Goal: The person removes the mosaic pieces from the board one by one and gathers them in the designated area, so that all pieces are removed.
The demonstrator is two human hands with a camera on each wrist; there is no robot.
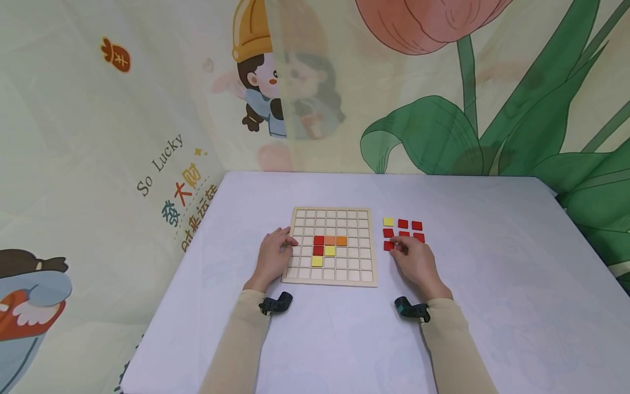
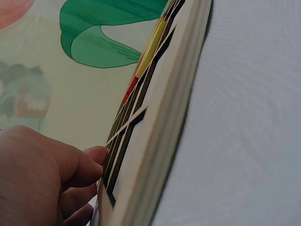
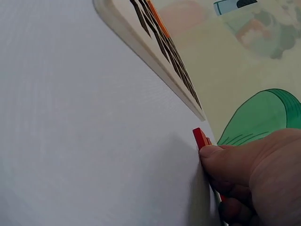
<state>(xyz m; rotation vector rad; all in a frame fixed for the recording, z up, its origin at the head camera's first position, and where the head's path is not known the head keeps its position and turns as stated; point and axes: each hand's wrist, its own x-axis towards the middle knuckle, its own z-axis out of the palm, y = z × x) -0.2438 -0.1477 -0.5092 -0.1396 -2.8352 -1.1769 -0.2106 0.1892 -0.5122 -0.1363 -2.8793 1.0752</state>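
A wooden grid board lies on the table, with two red tiles, two orange tiles and two yellow tiles in its middle squares. At its left side, my left hand holds the board's edge with thumb and fingers. To the right of the board, my right hand pinches a red tile between thumb and fingers, at the near left of a group of loose tiles. Several red tiles and one yellow tile make up that group; the hand partly covers it.
A white cloth covers the table. Behind it and along the left hangs a printed curtain with cartoon figures, leaves and lettering. Each wrist wears a small black camera.
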